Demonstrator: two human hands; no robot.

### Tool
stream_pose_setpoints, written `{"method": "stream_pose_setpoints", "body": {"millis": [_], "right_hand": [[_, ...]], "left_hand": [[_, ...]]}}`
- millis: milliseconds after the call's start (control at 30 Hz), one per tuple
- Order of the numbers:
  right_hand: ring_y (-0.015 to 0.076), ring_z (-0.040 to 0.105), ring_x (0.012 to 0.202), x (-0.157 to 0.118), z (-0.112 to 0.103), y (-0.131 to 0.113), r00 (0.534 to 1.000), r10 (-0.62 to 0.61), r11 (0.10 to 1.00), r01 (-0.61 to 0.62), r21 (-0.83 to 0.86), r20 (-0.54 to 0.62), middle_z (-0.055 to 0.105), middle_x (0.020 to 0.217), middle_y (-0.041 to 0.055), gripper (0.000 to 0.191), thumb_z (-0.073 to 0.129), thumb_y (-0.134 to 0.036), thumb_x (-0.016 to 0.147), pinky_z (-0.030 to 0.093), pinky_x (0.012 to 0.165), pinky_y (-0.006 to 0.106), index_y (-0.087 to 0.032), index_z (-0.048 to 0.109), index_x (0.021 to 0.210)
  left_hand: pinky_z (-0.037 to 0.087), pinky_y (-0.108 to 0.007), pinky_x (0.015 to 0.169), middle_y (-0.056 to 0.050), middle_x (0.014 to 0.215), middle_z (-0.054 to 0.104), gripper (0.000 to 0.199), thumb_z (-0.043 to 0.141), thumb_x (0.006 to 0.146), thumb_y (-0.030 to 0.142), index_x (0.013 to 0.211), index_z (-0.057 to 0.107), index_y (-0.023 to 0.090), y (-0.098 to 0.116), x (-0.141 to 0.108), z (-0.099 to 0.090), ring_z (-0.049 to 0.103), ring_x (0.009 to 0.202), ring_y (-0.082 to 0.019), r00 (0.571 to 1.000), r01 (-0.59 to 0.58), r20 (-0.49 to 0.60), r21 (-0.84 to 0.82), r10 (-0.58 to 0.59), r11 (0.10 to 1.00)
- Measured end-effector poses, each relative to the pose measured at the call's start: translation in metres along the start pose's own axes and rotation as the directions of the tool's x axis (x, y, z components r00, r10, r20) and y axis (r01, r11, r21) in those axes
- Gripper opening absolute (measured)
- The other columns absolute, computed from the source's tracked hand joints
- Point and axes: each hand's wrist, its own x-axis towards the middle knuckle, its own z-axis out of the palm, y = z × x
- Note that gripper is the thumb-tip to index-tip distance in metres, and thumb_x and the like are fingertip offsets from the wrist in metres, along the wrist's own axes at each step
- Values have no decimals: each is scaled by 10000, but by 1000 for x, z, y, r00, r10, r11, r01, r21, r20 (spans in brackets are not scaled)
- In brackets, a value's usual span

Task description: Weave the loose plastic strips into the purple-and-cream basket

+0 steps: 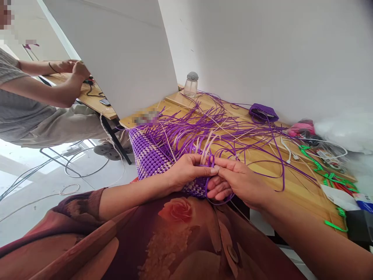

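Note:
A purple and cream woven basket (150,151) leans between my lap and the table, its long unwoven strips (186,124) fanning out over the tabletop. My left hand (189,171) rests at the basket's near edge, thumb and fingers pinching a purple strip. Close beside it, my right hand (230,177) pinches the same purple strip (211,158) between thumb and forefinger, where it forms a small loop. The other right fingers are curled, and a larger bend of the strip hangs below them. Several cream strips stand up just behind the fingertips.
A clear bottle (191,84) with a grey lid stands at the table's back. Further right are a small purple woven piece (264,112), a white cable (285,149), green strips (311,157) and a plastic bag (346,130). At left, another person's hands (74,69) work beyond a partition (116,50).

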Motion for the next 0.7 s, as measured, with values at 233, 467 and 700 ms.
{"method": "stream_pose_setpoints", "body": {"millis": [233, 467, 700], "right_hand": [[150, 675, 560, -5, -20, -14, 938, -347, 805, 300, -513, 3, 706, 700, 13, 341, 537, -346, 934, 498, 494, 237, -226, 680, 1220], [154, 665, 857, 26, -33, -20, 489, -869, 243, 548, -800, 71, 703, 1085, 65, 245, 564, -154, 887, 524, 826, 299, -191, 714, 1077], [189, 703, 778, 40, -66, -10, 559, -829, 239, 376, -895, 13, 735, 952, 62, 237, 620, -261, 903, 538, 719, 314, -177, 633, 1125]], "left_hand": [[449, -252, 697, -4, 713, 692, 268, 883, 604, 267, 749, 712, 120, -4, 0, 2, 588, 633, -93, 996, 33, -87, -41, -37, 999], [496, -273, 718, -3, 731, 703, 228, 863, 616, 220, 759, 709, 132, -1, -3, 5, 614, 634, -101, 993, 63, -95, -105, -73, 992], [480, -263, 672, 2, 686, 676, 257, 865, 617, 254, 715, 662, 130, -4, -1, 3, 599, 611, -97, 991, 64, -115, -71, -72, 995]]}}
